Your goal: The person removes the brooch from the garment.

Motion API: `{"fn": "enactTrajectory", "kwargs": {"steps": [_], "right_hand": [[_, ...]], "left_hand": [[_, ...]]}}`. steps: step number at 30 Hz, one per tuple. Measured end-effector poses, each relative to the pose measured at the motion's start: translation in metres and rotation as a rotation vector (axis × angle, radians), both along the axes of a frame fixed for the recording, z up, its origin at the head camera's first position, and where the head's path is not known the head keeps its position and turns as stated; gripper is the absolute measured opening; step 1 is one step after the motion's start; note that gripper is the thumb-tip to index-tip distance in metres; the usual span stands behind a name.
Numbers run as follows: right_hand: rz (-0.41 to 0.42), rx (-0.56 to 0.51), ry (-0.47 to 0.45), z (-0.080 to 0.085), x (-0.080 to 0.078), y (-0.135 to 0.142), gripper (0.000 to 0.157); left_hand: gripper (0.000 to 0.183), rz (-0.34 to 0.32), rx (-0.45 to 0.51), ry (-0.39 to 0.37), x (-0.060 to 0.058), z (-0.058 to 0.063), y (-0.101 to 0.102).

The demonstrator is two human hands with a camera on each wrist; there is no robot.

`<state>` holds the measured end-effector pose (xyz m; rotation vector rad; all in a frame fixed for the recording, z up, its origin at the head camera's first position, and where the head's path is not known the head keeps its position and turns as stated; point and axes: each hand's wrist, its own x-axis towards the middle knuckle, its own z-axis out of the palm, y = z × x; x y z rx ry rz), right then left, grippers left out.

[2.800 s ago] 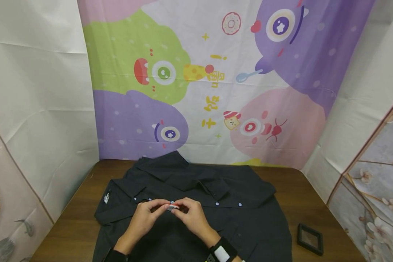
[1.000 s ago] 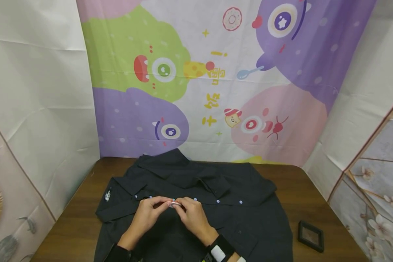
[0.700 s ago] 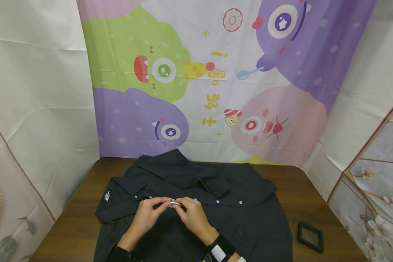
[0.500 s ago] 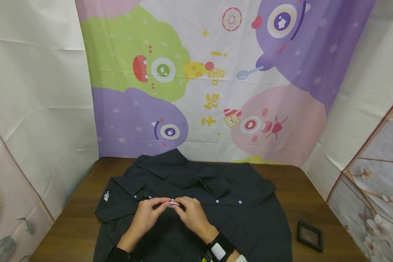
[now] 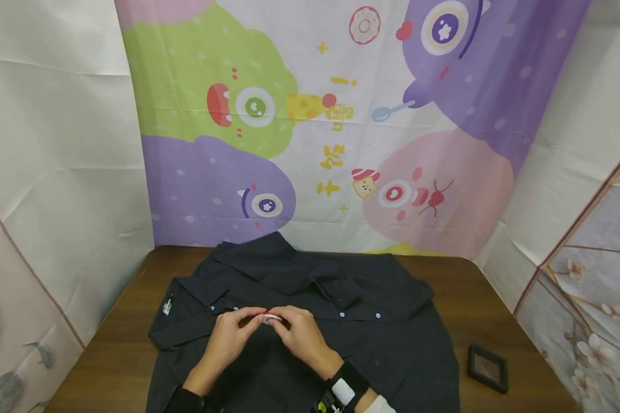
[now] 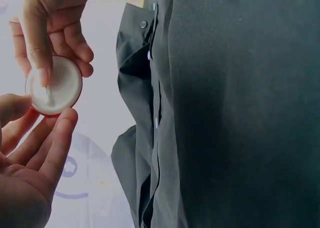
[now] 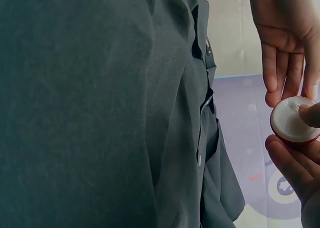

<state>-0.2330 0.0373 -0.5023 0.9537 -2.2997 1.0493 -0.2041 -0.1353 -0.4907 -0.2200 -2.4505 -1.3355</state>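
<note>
A small round pin badge (image 5: 272, 319) with a white back and red rim is held above the shirt, between both hands. In the left wrist view a thin pin shows on the badge's back (image 6: 59, 87). My left hand (image 5: 229, 335) pinches its left edge between thumb and fingers. On the other side my right hand (image 5: 302, 338) grips the badge, its thumb pressing on the back near the pin. Below lies a dark button-up shirt (image 5: 382, 344), spread out with its collar toward the back. Blue-white buttons run along its placket; the hands hide some of them.
The shirt covers much of the brown wooden table (image 5: 119, 338). A small black frame (image 5: 488, 368) lies at the right of the table. Behind hangs a cartoon curtain (image 5: 315, 143), with pale cloth walls on both sides.
Both hands have stayed together on the badge. It has tilted slightly, showing more of its white side, and the hands now cover shirt buttons that were visible before. The shirt has not moved.
</note>
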Motion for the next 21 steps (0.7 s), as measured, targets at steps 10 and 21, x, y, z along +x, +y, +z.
{"fn": "enactTrajectory", "kwargs": {"steps": [10, 21], "right_hand": [[0.002, -0.026, -0.002, 0.0009, -0.0015, 0.0004, 0.007], [0.009, 0.007, 0.005, 0.0009, 0.0021, 0.0019, 0.009]], "left_hand": [[0.016, 0.031, 0.007, -0.017, -0.0015, 0.0, 0.0003], [0.013, 0.065, 0.003, -0.011, 0.0026, 0.0022, 0.0009]]}}
